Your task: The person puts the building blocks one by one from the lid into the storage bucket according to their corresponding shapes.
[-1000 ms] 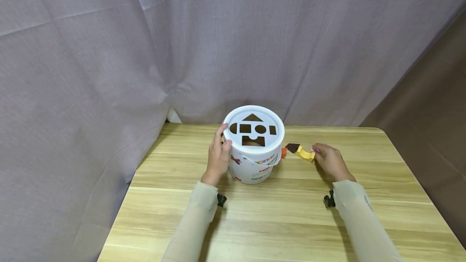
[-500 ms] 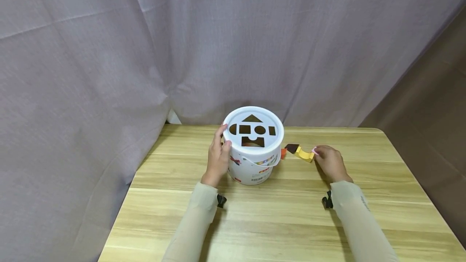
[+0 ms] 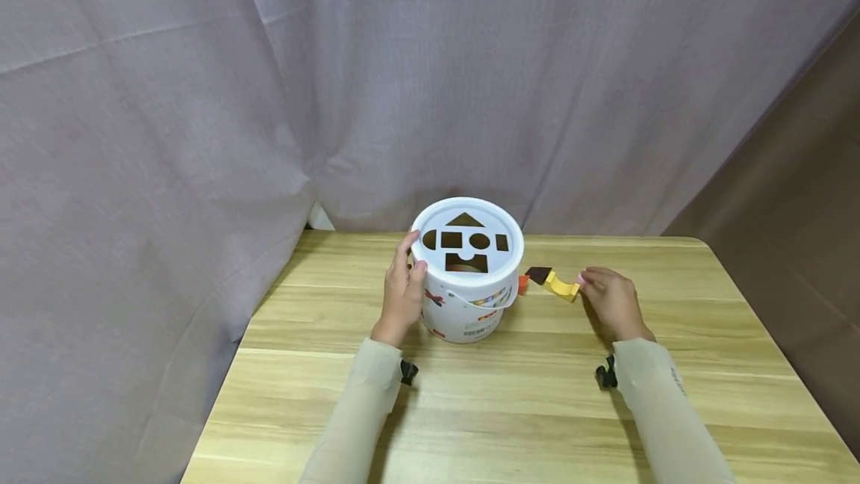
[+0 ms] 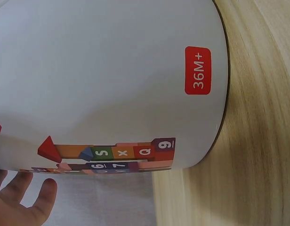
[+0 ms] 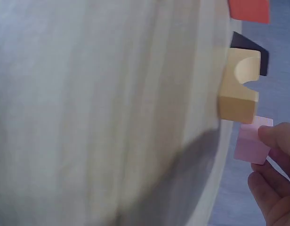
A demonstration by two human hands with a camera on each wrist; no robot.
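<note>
A white bucket (image 3: 468, 305) with a shape-cutout lid (image 3: 466, 241) stands on the wooden table (image 3: 524, 409). My left hand (image 3: 403, 286) grips its left side, thumb at the rim; the left wrist view shows the bucket's printed wall (image 4: 112, 80) and fingertips (image 4: 29, 193). To the bucket's right lie an orange block (image 3: 523, 284), a dark brown block (image 3: 540, 273) and a yellow arch block (image 3: 561, 286). My right hand (image 3: 608, 297) pinches a small pink block (image 5: 251, 139) just beside the yellow arch block (image 5: 239, 87).
A grey-purple curtain (image 3: 336, 81) hangs close behind the table and along its left side. The table's right edge (image 3: 773, 342) drops to a brown floor. Bare wood lies in front of the bucket and between my forearms.
Almost nothing: my right hand has shifted slightly at the pink block. The left hand and the bucket have stayed put.
</note>
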